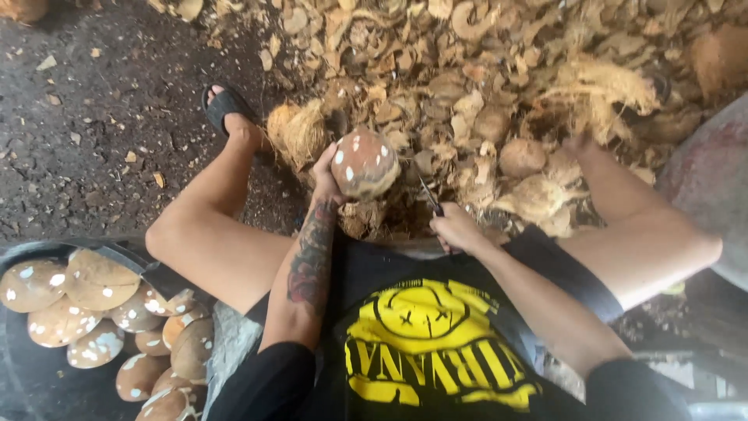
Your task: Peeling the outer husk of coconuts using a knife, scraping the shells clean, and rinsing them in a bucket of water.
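- Two hands busy: I see the left hand (326,178) gripping a peeled coconut (365,164) between the knees, the right hand (456,230) clenched on a knife (430,196).
- Husk scraps (467,86) crowd ahead.
- Peeled coconuts fill a black tub (47,248) at left.

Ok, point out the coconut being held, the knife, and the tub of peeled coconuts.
coconut (365,164): head view, middle of its peeled brown shell.
knife (428,193): head view, on the blade above the right hand.
tub (31,248): head view, on its dark upper rim.
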